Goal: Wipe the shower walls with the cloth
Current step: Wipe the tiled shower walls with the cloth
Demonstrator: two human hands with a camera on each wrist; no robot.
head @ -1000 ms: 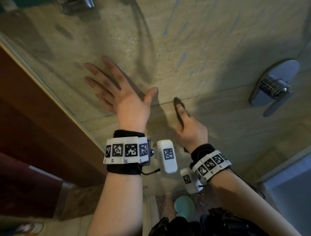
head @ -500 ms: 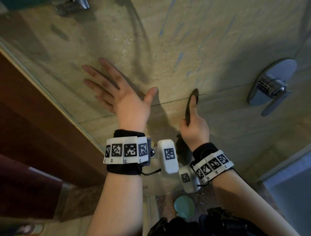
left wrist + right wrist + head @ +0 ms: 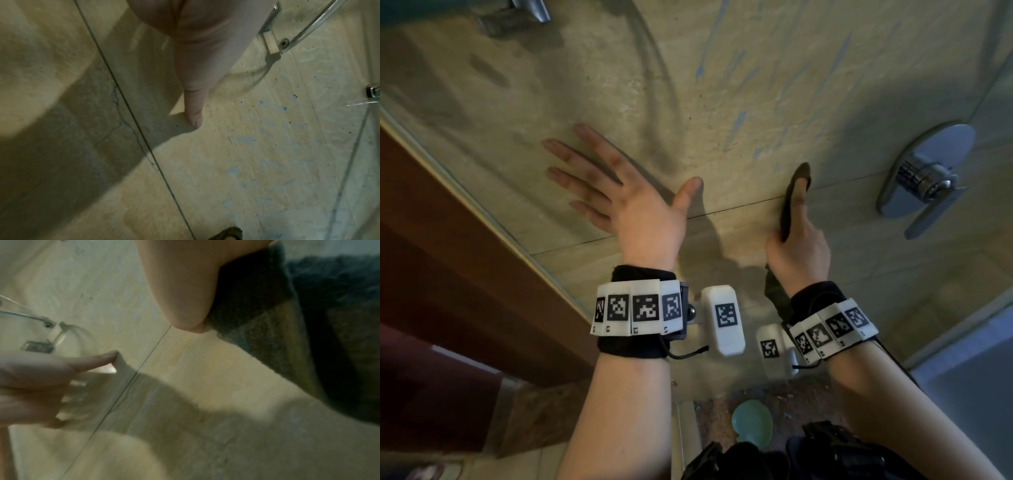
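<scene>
My left hand (image 3: 630, 195) lies flat on the beige tiled shower wall (image 3: 774, 85), fingers spread and straight; its thumb (image 3: 194, 113) touches the tile in the left wrist view. To its right, my right hand (image 3: 798, 205) grips a dark cloth (image 3: 789, 205) and presses it against the wall over a grout line. In the right wrist view the cloth (image 3: 287, 318) bunches beside my thumb (image 3: 183, 296), and its tail hangs below the wrist. Pale blue streaks (image 3: 739, 120) mark the tile above the cloth.
A chrome shower valve handle (image 3: 924, 178) juts from the wall to the right of the cloth. A glass panel edge (image 3: 465, 205) and a brown wooden surface (image 3: 448, 274) run along the left. A chrome rail bracket (image 3: 273, 40) sits above my left hand. A green object (image 3: 751, 425) lies on the floor.
My right hand has slid the cloth up and to the right along the wall, turning it more upright. The left hand has stayed flat in place.
</scene>
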